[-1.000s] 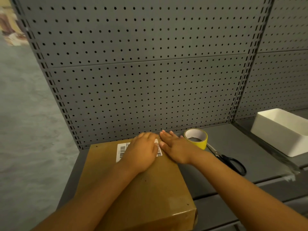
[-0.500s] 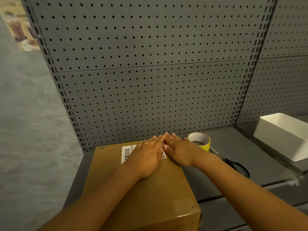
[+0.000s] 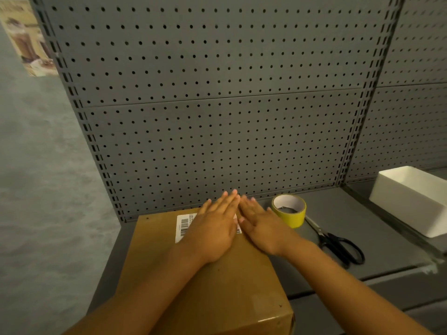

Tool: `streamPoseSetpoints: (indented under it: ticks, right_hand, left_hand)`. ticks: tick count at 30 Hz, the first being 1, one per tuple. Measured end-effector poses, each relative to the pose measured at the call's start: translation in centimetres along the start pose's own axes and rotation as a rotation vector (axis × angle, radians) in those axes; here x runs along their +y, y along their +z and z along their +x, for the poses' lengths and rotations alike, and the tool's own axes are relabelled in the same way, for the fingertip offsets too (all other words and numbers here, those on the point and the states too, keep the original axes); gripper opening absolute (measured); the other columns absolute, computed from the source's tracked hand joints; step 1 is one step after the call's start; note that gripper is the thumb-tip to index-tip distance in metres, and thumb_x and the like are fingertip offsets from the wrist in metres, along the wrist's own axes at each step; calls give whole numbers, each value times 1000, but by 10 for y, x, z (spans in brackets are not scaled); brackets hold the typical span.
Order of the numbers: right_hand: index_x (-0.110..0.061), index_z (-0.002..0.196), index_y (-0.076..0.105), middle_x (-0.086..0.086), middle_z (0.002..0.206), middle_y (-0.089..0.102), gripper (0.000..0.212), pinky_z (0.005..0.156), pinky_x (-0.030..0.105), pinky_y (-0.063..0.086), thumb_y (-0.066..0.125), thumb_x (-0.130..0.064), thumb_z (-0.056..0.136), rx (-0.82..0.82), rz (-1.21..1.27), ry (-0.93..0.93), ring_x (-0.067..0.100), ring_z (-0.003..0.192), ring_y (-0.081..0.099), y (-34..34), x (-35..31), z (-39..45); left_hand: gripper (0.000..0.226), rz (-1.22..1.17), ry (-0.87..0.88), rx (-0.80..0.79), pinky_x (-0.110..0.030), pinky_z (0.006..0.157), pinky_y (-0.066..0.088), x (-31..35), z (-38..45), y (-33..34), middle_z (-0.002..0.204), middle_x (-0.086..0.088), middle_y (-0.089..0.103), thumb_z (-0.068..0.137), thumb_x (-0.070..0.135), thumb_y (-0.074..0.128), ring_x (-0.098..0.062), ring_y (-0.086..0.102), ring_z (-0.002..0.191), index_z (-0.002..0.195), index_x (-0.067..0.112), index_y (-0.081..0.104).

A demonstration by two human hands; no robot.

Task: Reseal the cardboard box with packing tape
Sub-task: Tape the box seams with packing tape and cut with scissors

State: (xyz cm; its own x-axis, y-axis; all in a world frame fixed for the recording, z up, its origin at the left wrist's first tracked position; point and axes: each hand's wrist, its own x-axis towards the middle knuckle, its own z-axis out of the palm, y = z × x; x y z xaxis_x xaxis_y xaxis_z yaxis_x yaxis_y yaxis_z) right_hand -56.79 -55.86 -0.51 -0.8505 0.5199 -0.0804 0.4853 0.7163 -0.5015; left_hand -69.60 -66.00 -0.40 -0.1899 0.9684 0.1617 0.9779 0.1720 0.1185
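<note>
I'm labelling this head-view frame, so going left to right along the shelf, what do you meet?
cardboard box → left hand → right hand → yellow tape roll → black scissors → white bin

From my station I counted one cardboard box [image 3: 217, 286], with one barcode label [image 3: 183, 224] on its top. There was one roll of yellow tape [image 3: 289, 210], one pair of black-handled scissors [image 3: 338, 243] and one white bin [image 3: 411, 199]. Two hands were in view: one left hand [image 3: 212, 229], one right hand [image 3: 262, 227].
</note>
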Motion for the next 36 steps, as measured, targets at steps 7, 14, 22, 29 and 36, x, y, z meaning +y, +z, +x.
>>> streamPoseSetpoints:
  ticks: [7, 14, 22, 29, 36]
  right_hand:
    - [-23, 152, -8, -7, 160, -12, 62, 121, 41, 1, 20, -46, 103, -103, -38, 25, 11, 147, -5, -11, 0, 5]
    - [-22, 153, 4, 2, 159, 19, 66, 116, 34, 22, 35, -45, 100, 56, 543, 113, 21, 144, 24, -3, 11, 7]
    - [-28, 153, 12, -12, 156, 17, 76, 120, 35, 17, 46, -58, 92, -89, 709, 84, 13, 145, 19, 2, 23, 10]
    - [-30, 153, 15, -8, 157, 22, 67, 119, 40, 22, 41, -53, 95, -101, 648, 64, 14, 142, 26, 5, 17, 13]
    - [-25, 153, 11, -3, 157, 24, 59, 118, 36, 24, 36, -40, 102, -113, 562, 47, 16, 142, 28, 5, 18, 13]
  left_hand:
    - [52, -27, -8, 24, -31, 120, 3, -1, 0, 1, 160, 10, 5, 104, 37, 20, -4, 1, 146, 153, 26, 9]
    - [50, -52, 37, -25, -33, 120, 8, 0, 1, 0, 160, 10, 10, 104, 32, 22, -7, 6, 146, 153, 28, 11]
    - [49, -64, 55, -61, -31, 120, 2, -4, 6, 4, 159, 14, 10, 104, 30, 23, -3, 3, 146, 152, 31, 13]
    - [51, -81, 73, -83, -31, 120, 0, -4, 7, 4, 159, 15, 4, 104, 27, 22, 0, -2, 145, 153, 30, 8]
    - [50, -65, 63, -100, -34, 120, 1, -3, 8, 3, 159, 15, 3, 104, 27, 22, -2, -2, 145, 152, 31, 9]
